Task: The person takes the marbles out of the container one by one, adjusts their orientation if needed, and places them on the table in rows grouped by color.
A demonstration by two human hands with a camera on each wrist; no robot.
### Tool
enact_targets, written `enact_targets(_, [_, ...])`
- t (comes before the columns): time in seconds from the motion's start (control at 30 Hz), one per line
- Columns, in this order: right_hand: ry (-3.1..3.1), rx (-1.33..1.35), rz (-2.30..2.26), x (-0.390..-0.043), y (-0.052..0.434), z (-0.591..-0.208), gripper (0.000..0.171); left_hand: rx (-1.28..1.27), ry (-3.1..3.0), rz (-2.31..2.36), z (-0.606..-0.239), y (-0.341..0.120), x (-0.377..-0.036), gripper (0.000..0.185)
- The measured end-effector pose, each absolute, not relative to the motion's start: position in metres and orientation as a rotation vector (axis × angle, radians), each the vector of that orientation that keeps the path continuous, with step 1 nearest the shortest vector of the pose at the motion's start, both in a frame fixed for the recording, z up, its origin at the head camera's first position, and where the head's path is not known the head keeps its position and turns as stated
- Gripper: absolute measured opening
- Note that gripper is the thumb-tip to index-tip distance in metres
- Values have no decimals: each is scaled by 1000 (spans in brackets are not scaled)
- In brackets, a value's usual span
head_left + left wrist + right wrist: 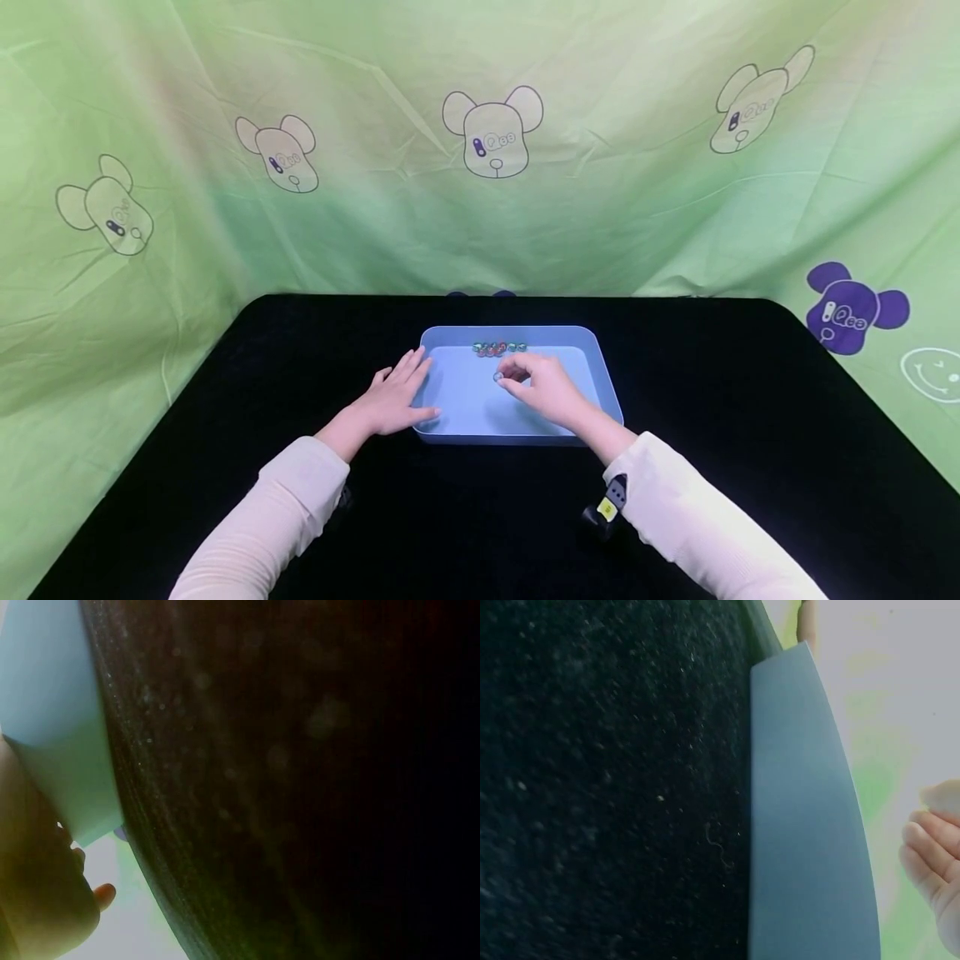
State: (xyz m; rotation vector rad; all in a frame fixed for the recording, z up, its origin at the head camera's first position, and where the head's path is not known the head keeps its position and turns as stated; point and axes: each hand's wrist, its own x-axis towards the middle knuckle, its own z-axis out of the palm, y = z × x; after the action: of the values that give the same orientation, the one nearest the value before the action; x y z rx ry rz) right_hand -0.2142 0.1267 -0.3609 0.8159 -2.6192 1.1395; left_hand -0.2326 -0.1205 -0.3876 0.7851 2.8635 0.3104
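Note:
A light blue tray (603,367) sits on the black table, with a row of several small coloured beads (499,347) along its far wall. My right hand (542,386) is inside the tray, its fingertips pinching a small clear bead (498,377). My left hand (397,397) rests flat with straight fingers against the tray's left rim. The left wrist view shows the tray's outer wall (52,727) beside my palm (37,900). The right wrist view shows the tray's wall (802,825) and curled fingers (930,847).
The black tablecloth (750,433) spreads wide around the tray. A green sheet with bear prints (491,133) hangs behind and on both sides. A small black and yellow device (609,504) is strapped at my right wrist.

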Motion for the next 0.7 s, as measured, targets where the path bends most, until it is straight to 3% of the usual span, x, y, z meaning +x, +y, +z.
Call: enact_targets(0.7, [-2519, 958, 1236, -191, 118, -363, 7, 758, 2861, 322, -389, -120, -232, 80])
